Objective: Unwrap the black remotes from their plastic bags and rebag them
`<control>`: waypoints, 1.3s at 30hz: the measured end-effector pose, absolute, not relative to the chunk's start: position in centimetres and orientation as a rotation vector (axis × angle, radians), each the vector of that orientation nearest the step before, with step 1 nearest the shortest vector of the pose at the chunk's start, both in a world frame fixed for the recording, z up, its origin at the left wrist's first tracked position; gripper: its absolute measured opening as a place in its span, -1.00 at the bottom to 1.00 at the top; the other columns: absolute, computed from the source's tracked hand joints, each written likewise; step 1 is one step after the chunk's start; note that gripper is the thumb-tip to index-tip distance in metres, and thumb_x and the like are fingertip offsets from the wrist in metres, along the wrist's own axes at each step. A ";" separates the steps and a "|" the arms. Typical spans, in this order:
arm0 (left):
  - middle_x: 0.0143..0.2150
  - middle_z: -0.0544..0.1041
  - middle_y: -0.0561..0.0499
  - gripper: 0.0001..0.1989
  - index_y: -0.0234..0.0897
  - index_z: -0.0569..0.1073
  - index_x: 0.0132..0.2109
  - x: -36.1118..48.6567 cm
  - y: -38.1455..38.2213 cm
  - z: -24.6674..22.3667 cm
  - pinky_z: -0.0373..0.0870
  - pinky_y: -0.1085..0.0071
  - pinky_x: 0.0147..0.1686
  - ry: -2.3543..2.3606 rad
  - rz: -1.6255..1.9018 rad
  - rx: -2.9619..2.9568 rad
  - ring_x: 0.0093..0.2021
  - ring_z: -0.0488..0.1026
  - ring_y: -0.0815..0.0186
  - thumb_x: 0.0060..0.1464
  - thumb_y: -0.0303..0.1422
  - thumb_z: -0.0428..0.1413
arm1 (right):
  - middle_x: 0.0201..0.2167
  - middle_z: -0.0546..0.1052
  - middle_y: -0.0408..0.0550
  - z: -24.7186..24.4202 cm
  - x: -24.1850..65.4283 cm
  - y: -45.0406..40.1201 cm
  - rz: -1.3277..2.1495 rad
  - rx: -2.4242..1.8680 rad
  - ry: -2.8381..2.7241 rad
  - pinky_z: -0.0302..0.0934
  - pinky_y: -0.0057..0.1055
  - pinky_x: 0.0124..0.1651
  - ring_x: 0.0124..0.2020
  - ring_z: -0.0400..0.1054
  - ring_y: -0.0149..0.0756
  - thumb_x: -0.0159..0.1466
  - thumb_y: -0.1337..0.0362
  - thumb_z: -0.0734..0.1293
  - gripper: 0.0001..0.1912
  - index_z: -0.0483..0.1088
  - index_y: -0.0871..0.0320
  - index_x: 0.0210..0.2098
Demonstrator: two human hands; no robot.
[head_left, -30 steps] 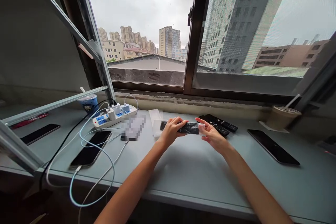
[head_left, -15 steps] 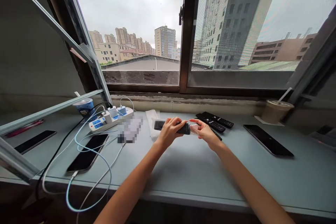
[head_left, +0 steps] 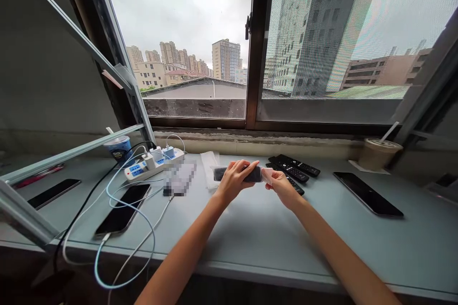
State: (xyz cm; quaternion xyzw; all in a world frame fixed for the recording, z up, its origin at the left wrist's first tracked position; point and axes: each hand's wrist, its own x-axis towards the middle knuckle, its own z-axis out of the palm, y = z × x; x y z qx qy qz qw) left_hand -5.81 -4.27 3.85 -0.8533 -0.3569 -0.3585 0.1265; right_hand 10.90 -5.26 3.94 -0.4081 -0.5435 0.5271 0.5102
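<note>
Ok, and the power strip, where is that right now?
In the head view, the power strip lies on the left, toward the back of the desk, just right of the blue cup.

The left hand (head_left: 234, 178) hides the middle of the black oblong remote (head_left: 255, 174); pixelation obscures a pale flat object (head_left: 181, 176); the bottom edge cuts both forearms (head_left: 186, 248).

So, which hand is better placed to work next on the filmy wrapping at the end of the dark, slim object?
Probably the right hand: its grip is already on the filmy wrapping, while the left hand is wrapped around the dark, slim object.
</note>
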 end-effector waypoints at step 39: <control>-0.13 0.40 0.00 -0.47 -0.11 0.28 0.09 -7.4 -3.0 3.5 0.23 0.30 -0.08 -1.200 -0.839 -2.456 -0.13 0.34 0.25 -0.07 -0.38 0.19 | -0.41 0.54 -0.07 3.9 12.2 -4.7 1.222 -1.042 -1.414 0.31 -0.47 -0.52 -0.43 0.45 -0.25 -0.02 -0.02 0.38 -0.51 0.49 0.10 -0.16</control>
